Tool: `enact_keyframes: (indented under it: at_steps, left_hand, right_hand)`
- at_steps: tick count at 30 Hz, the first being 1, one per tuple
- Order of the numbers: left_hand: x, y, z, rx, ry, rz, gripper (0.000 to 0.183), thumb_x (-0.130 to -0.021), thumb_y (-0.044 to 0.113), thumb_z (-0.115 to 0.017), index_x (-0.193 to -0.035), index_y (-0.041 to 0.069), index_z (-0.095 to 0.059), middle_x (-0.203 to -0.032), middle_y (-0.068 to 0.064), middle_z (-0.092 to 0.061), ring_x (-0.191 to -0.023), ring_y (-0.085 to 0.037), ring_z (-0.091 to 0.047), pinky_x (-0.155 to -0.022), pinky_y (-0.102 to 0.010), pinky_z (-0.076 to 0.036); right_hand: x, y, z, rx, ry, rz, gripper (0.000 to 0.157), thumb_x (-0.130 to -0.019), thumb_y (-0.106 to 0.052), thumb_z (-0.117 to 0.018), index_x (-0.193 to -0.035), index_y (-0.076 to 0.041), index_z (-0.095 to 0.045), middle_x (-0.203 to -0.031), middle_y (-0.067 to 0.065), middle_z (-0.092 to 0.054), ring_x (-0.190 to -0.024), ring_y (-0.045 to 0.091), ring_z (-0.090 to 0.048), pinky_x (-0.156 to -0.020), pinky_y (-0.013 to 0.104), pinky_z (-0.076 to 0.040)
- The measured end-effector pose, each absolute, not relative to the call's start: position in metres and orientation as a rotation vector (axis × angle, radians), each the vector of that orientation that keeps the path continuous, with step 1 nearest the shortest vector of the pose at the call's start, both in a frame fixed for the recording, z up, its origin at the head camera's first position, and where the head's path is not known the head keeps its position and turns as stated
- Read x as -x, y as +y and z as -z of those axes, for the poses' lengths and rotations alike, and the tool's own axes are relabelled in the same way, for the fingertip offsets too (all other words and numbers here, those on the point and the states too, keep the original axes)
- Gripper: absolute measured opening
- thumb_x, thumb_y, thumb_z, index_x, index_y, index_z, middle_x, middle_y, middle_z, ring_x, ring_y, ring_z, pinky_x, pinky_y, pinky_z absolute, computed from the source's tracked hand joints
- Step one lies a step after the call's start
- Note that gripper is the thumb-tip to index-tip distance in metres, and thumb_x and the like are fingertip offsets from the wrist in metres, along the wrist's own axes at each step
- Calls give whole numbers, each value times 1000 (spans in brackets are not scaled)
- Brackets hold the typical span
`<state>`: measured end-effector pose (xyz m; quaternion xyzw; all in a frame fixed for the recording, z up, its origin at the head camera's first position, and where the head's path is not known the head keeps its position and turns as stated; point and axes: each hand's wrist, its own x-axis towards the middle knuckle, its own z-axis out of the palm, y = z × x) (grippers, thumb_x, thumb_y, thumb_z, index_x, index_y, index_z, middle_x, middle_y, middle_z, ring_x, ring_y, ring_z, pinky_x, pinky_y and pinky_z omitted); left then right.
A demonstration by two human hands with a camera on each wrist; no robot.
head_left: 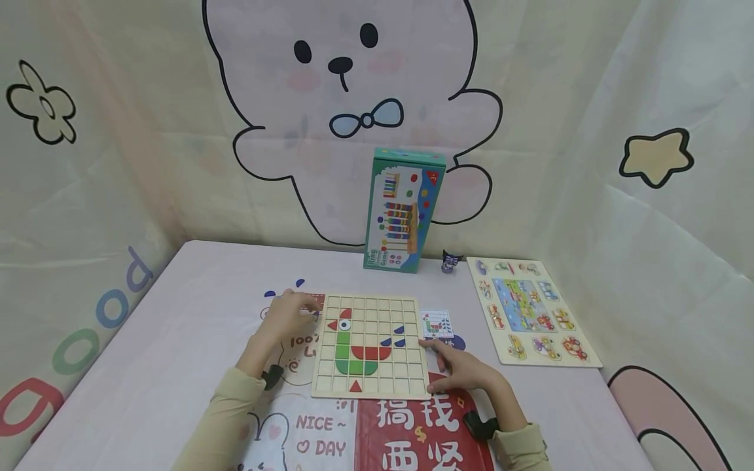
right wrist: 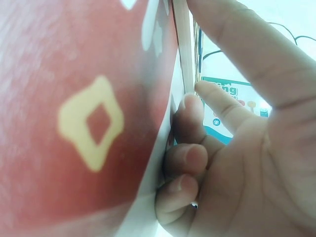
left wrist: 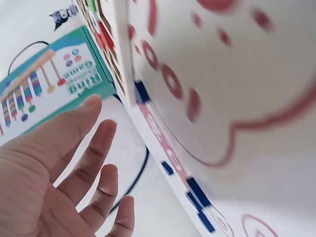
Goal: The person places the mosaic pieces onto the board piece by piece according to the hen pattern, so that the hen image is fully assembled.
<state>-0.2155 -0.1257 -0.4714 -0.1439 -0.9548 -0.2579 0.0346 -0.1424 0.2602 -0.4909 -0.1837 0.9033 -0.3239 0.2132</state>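
Note:
A square wooden grid board [head_left: 368, 314] lies on the printed mat, carrying a bird shape built from red and green pieces, with a round eye piece [head_left: 344, 325]. Three dark blue pieces [head_left: 399, 343] sit towards the board's right side. My left hand [head_left: 290, 317] hovers by the upper left corner, fingers loosely bent and holding nothing; the left wrist view shows a gap between its fingertips and the board. With thumb and index finger spread, my right hand [head_left: 465, 367] touches the board's right edge near the lower corner. Its other fingers curl in beside the edge [right wrist: 185, 49].
Beside the board's right edge lies a small pattern card [head_left: 436, 324]. Loose blue pieces [head_left: 300, 282] are beyond the left hand. A green ring game box [head_left: 403, 209] stands at the back, next to a small figurine [head_left: 450, 261]. A picture puzzle board [head_left: 533, 311] lies at right.

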Motion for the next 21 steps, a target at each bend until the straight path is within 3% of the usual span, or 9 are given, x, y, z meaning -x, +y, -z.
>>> enact_keyframes:
  at_steps: [16, 21]
  left_hand:
    - [230, -190, 483, 306, -2956, 724, 20, -80, 15, -69, -100, 12, -70, -100, -11, -64, -96, -32, -52, -86, -57, -36]
    - [235, -202, 481, 316, -2975, 721, 21, -81, 14, -69, -101, 10, -70, -102, -12, -64, -98, -33, -51, -86, -56, -33]
  right_hand:
    - [143, 262, 493, 514, 2508, 896, 83, -71, -41, -77, -141, -23, -37, -83, 2, -46, -62, 10, -38, -52, 20, -33]
    - [143, 261, 492, 539, 2511, 903, 84, -70, -41, -77, -141, -22, -37, -83, 1, -46, -61, 8, -37, -51, 20, -32]
